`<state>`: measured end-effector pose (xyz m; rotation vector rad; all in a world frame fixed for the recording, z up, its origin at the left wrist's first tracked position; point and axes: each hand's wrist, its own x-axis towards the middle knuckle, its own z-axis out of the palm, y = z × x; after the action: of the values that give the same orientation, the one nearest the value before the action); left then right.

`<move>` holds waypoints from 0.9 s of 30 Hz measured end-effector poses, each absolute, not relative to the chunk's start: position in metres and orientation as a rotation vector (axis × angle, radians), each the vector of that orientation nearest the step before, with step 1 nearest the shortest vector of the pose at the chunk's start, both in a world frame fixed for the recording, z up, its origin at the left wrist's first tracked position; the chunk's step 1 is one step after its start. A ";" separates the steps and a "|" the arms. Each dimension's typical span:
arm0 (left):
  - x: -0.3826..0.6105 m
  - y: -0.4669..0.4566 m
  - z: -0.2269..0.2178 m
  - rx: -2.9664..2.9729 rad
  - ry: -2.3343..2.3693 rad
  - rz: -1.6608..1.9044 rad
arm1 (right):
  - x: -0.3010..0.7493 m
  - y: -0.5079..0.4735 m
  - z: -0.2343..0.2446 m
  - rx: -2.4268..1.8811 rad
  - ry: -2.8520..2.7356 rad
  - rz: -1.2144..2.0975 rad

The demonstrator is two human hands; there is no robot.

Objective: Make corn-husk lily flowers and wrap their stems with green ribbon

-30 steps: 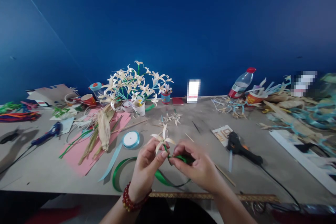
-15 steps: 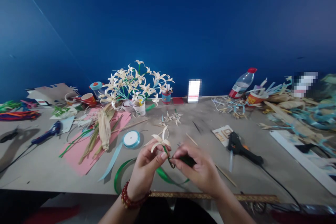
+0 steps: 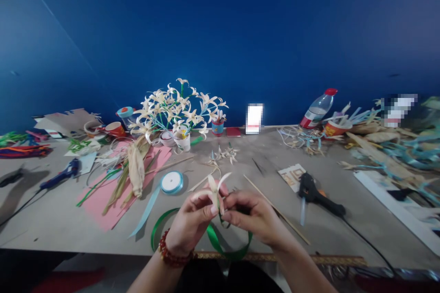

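Near the table's front, my left hand (image 3: 197, 217) pinches a handmade flower (image 3: 213, 190) with curled cream petals just under its head. Beside it, fingertips almost meeting, my right hand (image 3: 252, 215) is closed on a green ribbon (image 3: 225, 224) at the flower's base. The ribbon hangs in loops below both hands and onto the table edge. Most of the flower's stem is hidden by my fingers. A spool of light blue ribbon (image 3: 172, 182) lies left of my hands. Several small cream flowers (image 3: 227, 153) lie beyond them.
Cups holding a bunch of cream flowers (image 3: 178, 105) stand at the back. A black glue gun (image 3: 319, 197) and a thin stick (image 3: 288, 224) lie to the right, a blue glue gun (image 3: 62, 175) to the left. Dried husks (image 3: 135, 171) rest on pink paper (image 3: 99, 206).
The flower has turned in my left hand, its petals now pointing up and right. My right hand has come closer to it, and the green ribbon loop hangs lower.
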<state>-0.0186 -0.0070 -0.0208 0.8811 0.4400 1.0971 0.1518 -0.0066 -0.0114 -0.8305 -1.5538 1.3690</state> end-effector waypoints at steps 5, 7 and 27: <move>-0.019 -0.004 -0.029 0.822 0.454 1.069 | 0.148 -0.006 -0.018 -0.785 -1.523 1.328; -0.017 -0.004 -0.028 0.854 0.488 1.104 | 0.148 -0.006 -0.017 -0.814 -1.557 1.238; -0.010 -0.012 -0.016 0.908 0.646 1.211 | 0.154 -0.003 -0.019 -0.896 -1.534 1.322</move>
<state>-0.0099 -0.0123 -0.0157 0.9084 0.6461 1.2113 0.1536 -0.0029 -0.0194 -0.8958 -1.5338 1.3217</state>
